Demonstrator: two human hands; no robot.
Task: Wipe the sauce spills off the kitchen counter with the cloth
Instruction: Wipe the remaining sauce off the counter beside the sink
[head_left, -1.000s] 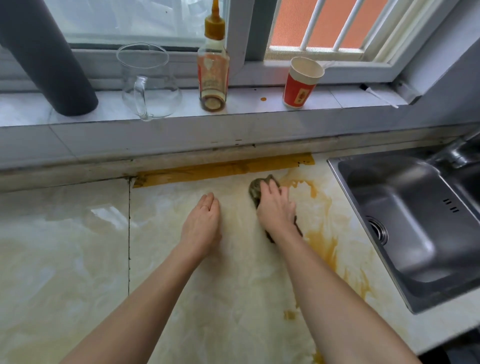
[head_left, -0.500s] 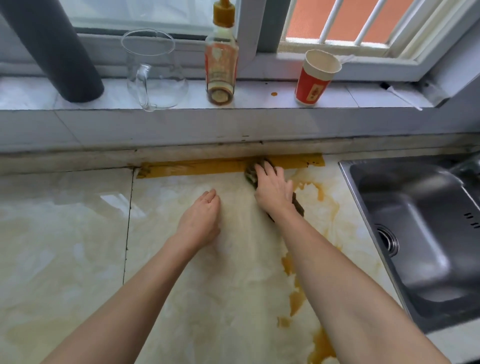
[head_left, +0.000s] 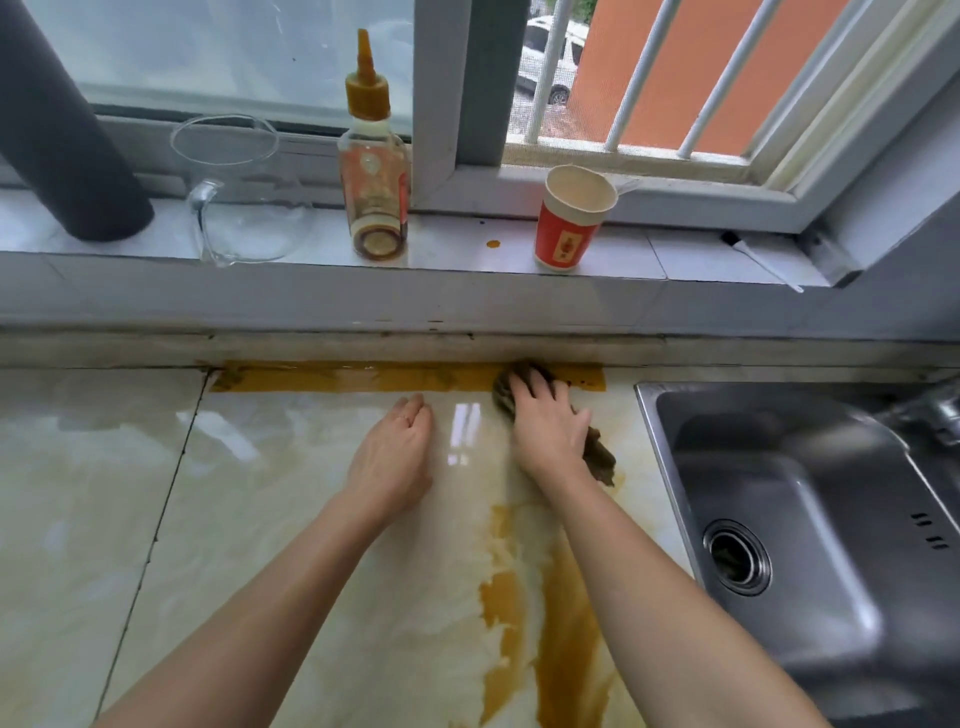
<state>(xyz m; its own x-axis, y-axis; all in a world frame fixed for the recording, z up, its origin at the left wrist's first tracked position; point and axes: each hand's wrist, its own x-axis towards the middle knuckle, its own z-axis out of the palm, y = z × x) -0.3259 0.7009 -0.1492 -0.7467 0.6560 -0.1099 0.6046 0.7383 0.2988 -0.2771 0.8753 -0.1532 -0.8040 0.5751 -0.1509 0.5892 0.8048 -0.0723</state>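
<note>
On the sill at far left stand a dark pipe (head_left: 62, 130), a glass jug (head_left: 239, 197) and a sauce bottle (head_left: 373, 176), none of them touched. Below, the left hand (head_left: 392, 457) lies flat on the tabletop (head_left: 93, 493) with fingers straight and together, holding nothing. It has stayed planted as a brace, just short of the band of sauce (head_left: 363, 376) along the back edge.

The right hand (head_left: 548, 431) is the one that has moved. A second ago it pressed the cloth (head_left: 600, 460) well short of the wall; now the stroke has carried the cloth forward onto the right part of that band, its front edge against the wall. The fingers lie spread over the cloth and press it down rather than bunching it (one corner trails out beside the wrist).

So the wiping has reached the back strip, yet most of that band looks untouched, and the streaks (head_left: 561, 649) by the right forearm remain. The job seems far from done. A paper cup (head_left: 569, 223) sits on the sill and the sink (head_left: 810, 493) lies to the right.
</note>
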